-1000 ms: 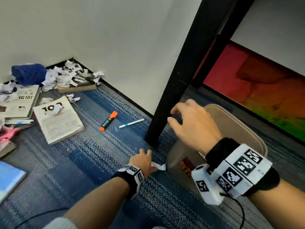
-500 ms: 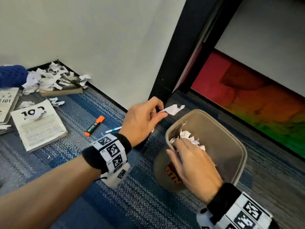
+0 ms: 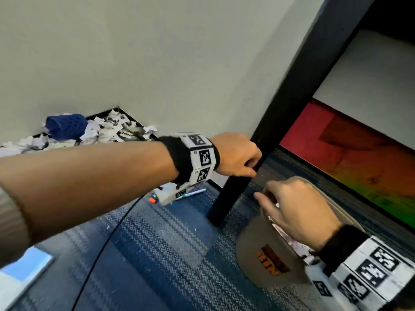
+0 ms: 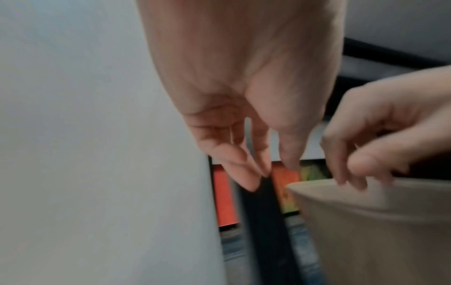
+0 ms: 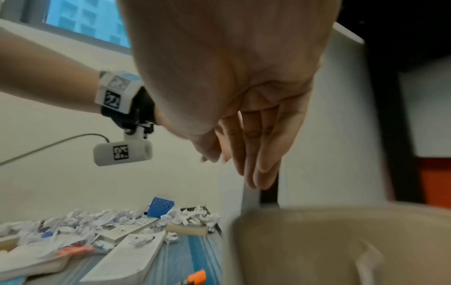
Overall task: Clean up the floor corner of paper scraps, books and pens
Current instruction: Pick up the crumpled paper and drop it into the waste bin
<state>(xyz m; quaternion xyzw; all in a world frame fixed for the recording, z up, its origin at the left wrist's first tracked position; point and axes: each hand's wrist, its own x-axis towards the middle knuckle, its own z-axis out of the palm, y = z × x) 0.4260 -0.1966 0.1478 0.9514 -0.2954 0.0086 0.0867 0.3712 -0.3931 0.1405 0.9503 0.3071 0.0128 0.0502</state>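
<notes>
From the head camera I see my left hand (image 3: 235,156) stretched out in front of a slanting black table leg (image 3: 276,113), fingers bent loosely downward with nothing in them. My right hand (image 3: 296,209) hovers low over the mouth of a beige waste bin (image 3: 258,250), which stands on blue patterned carpet (image 3: 157,243) just beside the foot of that leg; white crumpled paper (image 3: 294,245) shows inside the bin under my wrist. Far back in the wall corner lies a heap of paper scraps (image 3: 105,129) around a blue perforated holder (image 3: 66,126), and a pen (image 3: 190,193) peeks out beneath my left wrist camera. From the left wrist camera, my left hand (image 4: 244,115) hangs with fingers (image 4: 234,162) relaxed and slightly apart, holding nothing, next to a pale wall; my right hand (image 4: 380,135) is at the right, its fingertips just above the bin's rim (image 4: 366,194), though blur hides whether they touch it. From the right wrist camera, my right hand (image 5: 244,96) shows straight fingers (image 5: 263,154) held together, empty, above the bin (image 5: 341,241). Well apart to the left, books (image 5: 131,256) lie on the carpet among paper scraps (image 5: 97,219), with the blue holder (image 5: 161,207) behind them and an orange marker (image 5: 197,275) at the bottom edge.
</notes>
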